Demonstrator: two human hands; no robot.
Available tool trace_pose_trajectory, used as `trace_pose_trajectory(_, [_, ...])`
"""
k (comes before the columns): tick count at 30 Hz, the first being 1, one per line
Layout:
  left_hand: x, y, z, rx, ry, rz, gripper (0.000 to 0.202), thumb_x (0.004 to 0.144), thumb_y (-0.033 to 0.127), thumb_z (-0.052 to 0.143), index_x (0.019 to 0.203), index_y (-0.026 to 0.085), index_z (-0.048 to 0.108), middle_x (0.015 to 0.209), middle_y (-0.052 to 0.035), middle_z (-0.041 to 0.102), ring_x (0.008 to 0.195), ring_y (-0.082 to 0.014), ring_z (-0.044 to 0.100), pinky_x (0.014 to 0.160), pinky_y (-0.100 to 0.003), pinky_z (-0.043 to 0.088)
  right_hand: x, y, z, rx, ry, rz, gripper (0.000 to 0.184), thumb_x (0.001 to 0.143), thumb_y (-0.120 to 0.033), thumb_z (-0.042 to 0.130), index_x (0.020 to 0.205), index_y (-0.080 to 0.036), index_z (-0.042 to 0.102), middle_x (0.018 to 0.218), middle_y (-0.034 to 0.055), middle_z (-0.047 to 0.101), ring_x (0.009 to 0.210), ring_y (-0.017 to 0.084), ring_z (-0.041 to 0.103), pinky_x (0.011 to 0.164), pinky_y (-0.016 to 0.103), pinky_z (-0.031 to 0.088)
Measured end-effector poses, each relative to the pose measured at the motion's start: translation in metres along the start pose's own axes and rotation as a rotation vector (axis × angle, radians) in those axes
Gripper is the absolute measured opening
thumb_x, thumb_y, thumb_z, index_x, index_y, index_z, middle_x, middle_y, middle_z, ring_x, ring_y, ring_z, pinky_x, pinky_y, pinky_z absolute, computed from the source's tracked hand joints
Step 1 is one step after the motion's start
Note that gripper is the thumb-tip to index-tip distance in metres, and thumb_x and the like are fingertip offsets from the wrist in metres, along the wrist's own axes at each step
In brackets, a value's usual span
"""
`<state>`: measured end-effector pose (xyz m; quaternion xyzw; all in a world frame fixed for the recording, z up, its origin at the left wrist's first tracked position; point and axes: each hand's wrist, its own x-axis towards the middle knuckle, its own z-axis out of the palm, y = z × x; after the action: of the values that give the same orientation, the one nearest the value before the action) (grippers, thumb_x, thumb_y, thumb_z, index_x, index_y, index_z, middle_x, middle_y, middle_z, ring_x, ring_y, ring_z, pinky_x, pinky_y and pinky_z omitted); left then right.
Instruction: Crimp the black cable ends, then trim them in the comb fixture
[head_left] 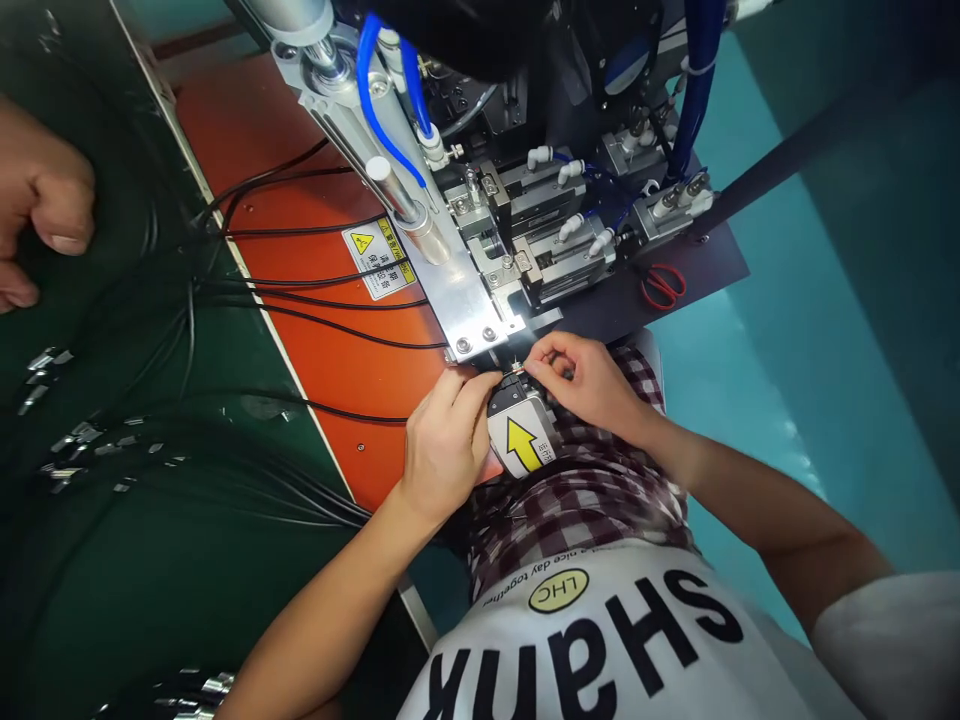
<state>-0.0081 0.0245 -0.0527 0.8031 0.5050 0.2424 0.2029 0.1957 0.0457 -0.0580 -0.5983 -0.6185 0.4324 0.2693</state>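
Observation:
My left hand (450,435) is closed, thumb and forefinger pinched at the front edge of the machine. A black cable (360,415) runs across the orange table top into this hand. My right hand (589,385) is pinched too, its fingertips facing the left ones across a small gap. Between them, a tiny light-coloured cable end (516,367) sits over a black fixture block (511,392); its details are too small to make out. What the right fingertips grip is hidden. Just below is a grey housing with a yellow arrow label (523,445).
A metal press plate (450,290) and pneumatic cylinders (566,260) with blue hoses stand directly beyond my hands. Red-handled scissors (663,287) lie at right. Bundles of cables with metal connectors (71,440) lie on the green mat. Another person's hand (56,205) is at far left.

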Motion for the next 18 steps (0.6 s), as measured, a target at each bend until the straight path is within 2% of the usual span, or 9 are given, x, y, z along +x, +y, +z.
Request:
trace_pose_trajectory(2, [0.0,-0.001,-0.001,0.032,-0.019,0.028,0.027,0.094,0.013,0.046,0.114,0.017,0.064,0.101,-0.009,0.063,0.092,-0.0185,0.061,0.078,-0.029,0.05,0.003,0.0,0.0,0.064,-0.051,0.067,0.023,0.092,-0.041,0.058,0.089,-0.02,0.066,0.068,-0.003,0.06,0.048,0.009,0.047,0.049,0.025,0.036])
trace_pose_trajectory(4, [0.0,-0.001,-0.002,0.102,-0.027,0.067,0.027,0.094,0.013,0.046,0.114,0.016,0.064,0.101,-0.0101,0.064,0.09,-0.0193,0.061,0.076,-0.03,0.049,0.004,0.001,0.006,0.094,-0.003,0.062,0.023,0.09,-0.042,0.061,0.092,-0.02,0.067,0.071,-0.0029,0.06,0.047,0.008,0.044,0.047,0.024,0.035])
trace_pose_trajectory(8, [0.001,-0.001,-0.004,0.218,-0.011,0.134,0.027,0.095,0.014,0.045,0.113,0.015,0.065,0.101,-0.011,0.067,0.086,-0.0196,0.06,0.072,-0.031,0.044,0.001,-0.002,0.021,0.097,0.174,-0.073,0.009,0.088,-0.027,0.063,0.086,-0.02,0.069,0.08,0.0003,0.062,0.06,0.011,0.053,0.059,0.025,0.045])
trace_pose_trajectory(13, [0.001,0.0,-0.005,0.215,-0.037,0.118,0.026,0.095,0.014,0.044,0.112,0.014,0.064,0.101,-0.0104,0.068,0.089,-0.0203,0.059,0.074,-0.032,0.041,-0.005,-0.007,0.019,0.015,0.221,-0.18,0.01,0.089,-0.022,0.06,0.083,-0.02,0.067,0.082,0.0005,0.062,0.059,0.01,0.052,0.065,0.026,0.046])
trace_pose_trajectory(15, [0.001,0.001,-0.005,0.236,-0.037,0.113,0.025,0.095,0.014,0.044,0.11,0.014,0.065,0.099,-0.0104,0.068,0.089,-0.021,0.058,0.073,-0.033,0.04,-0.005,-0.007,0.016,0.029,0.198,-0.129,0.009,0.089,-0.024,0.06,0.082,-0.02,0.065,0.078,-0.0011,0.061,0.054,0.009,0.05,0.062,0.026,0.045])
trace_pose_trajectory(18, [0.001,0.004,-0.006,0.315,-0.008,0.108,0.023,0.094,0.017,0.048,0.109,0.016,0.067,0.096,-0.0101,0.068,0.087,-0.0223,0.056,0.071,-0.035,0.037,-0.003,-0.007,0.012,0.143,0.092,0.03,0.013,0.09,-0.03,0.06,0.082,-0.02,0.06,0.065,-0.0039,0.058,0.048,0.009,0.051,0.053,0.025,0.041])
